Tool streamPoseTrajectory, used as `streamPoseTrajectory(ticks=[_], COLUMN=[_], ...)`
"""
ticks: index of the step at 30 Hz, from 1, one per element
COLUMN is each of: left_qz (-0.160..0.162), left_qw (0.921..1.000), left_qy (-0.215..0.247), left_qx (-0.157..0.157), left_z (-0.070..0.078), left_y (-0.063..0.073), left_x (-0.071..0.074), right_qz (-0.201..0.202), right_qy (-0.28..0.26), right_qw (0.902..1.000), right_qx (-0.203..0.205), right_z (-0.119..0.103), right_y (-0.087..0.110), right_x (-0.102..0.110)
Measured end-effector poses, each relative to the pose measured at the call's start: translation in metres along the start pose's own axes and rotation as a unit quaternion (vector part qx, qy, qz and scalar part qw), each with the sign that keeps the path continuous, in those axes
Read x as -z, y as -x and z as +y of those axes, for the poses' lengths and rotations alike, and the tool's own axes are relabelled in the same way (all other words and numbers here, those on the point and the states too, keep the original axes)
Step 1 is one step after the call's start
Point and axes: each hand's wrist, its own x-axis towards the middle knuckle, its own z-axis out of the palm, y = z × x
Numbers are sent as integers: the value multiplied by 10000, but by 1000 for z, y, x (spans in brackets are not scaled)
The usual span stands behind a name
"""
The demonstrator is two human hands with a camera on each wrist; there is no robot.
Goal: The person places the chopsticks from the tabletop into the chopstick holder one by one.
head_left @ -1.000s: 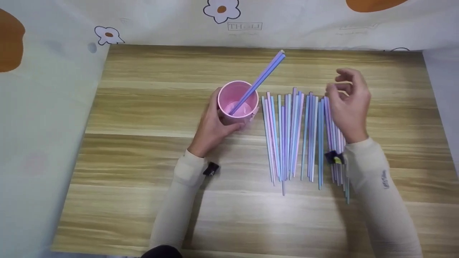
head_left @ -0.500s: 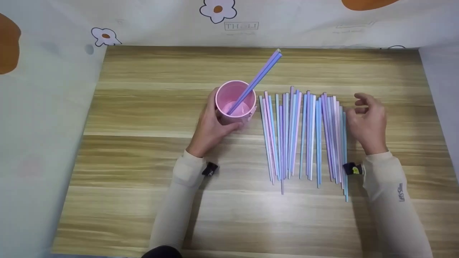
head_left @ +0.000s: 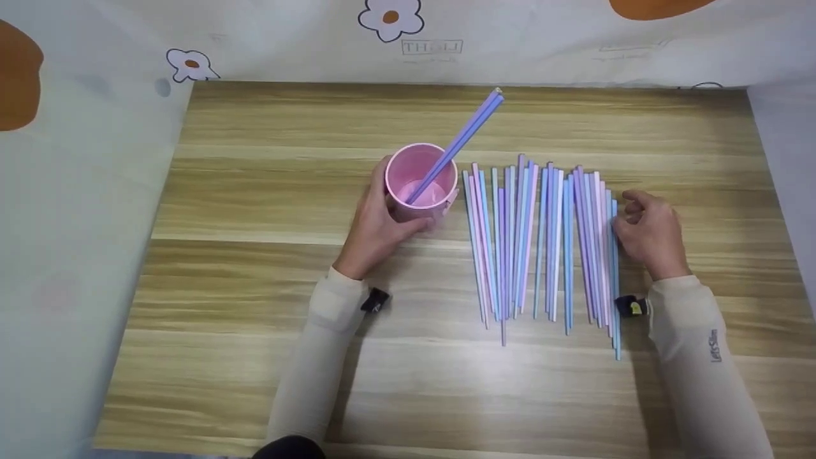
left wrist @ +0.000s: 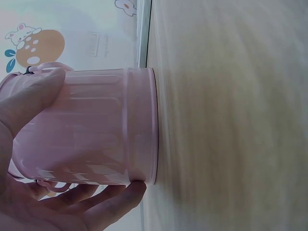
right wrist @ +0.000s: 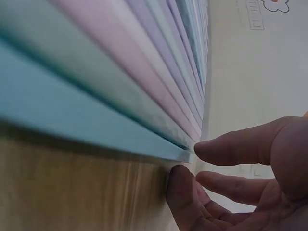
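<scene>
A pink ribbed cup [head_left: 422, 159] with small side handles stands on the table, and my left hand [head_left: 382, 213] grips it round the side. In the left wrist view the thumb [left wrist: 41, 96] lies along one side, the other fingers along the opposite one. Two purple chopsticks [head_left: 462, 137] lean out of the cup to the right. Beside it, pastel chopsticks [head_left: 551, 242] lie in a row. My right hand [head_left: 653, 233] is at the row's right end, thumb and forefinger on either side of the tip of the outermost blue chopstick [right wrist: 96, 127], slightly apart.
The wood-grain table [head_left: 255, 287] stretches out on both sides. A pale sheet printed with flowers [head_left: 306, 44] rises behind the table's back edge. Black wrist cameras [head_left: 376, 300] are strapped on both cream sleeves [head_left: 695, 357].
My right hand has swung right and then come down from above the row to its outer right chopstick. The left hand, cup and purple chopsticks stay in place.
</scene>
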Motion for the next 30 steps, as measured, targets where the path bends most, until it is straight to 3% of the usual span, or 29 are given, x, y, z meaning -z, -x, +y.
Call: streamPoseTrajectory(ticks=[8,18,26,30], left_qz=[-20,-11,-37,-34], left_qw=[9999,10000,9998,9998], left_qy=[-115,-52,-58,-91], left_qx=[31,1,199,201], left_z=[2,0,3,4], left_y=[0,0,0,0], left_x=[-1,0,0,0], right_qz=[-195,101,164,51], right_qy=[269,929,1221,1149], right_qw=[9994,9942,9900,9918], right_qx=[-68,533,685,561], right_z=[-2,-8,-11,-12], right_y=[-1,0,0,-1], right_x=[1,-3,-4,-3])
